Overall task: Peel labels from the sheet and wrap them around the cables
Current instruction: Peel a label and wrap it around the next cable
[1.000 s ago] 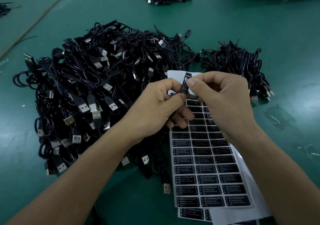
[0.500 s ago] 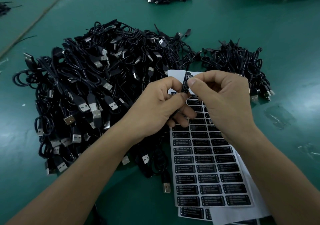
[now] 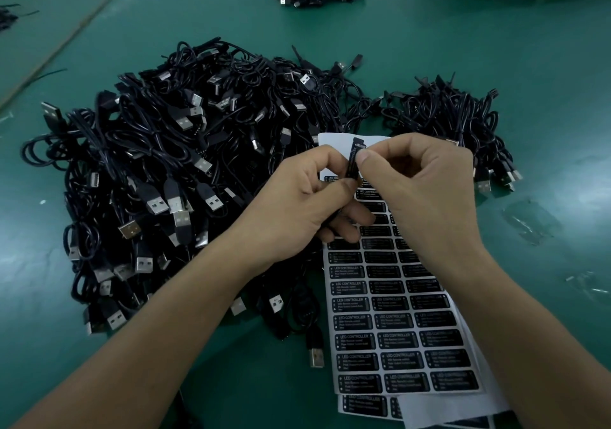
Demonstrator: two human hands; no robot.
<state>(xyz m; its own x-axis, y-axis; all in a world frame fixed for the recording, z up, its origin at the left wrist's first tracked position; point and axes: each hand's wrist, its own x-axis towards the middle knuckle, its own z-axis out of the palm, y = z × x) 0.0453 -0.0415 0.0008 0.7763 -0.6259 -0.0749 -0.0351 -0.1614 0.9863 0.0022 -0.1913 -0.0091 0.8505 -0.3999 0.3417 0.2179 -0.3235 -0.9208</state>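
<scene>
A big heap of black USB cables (image 3: 165, 180) covers the left of the green desk (image 3: 545, 65). Just right of it, the left hand (image 3: 304, 207) has its grip pinched narrow on the lower end of a black label (image 3: 353, 160), which stands upright over the top of the label sheet (image 3: 334, 139). Whether a cable runs inside the label is unclear. The right hand (image 3: 426, 190) pinches the label's upper part between thumb and forefinger. A smaller cable bundle (image 3: 456, 121) lies further right.
</scene>
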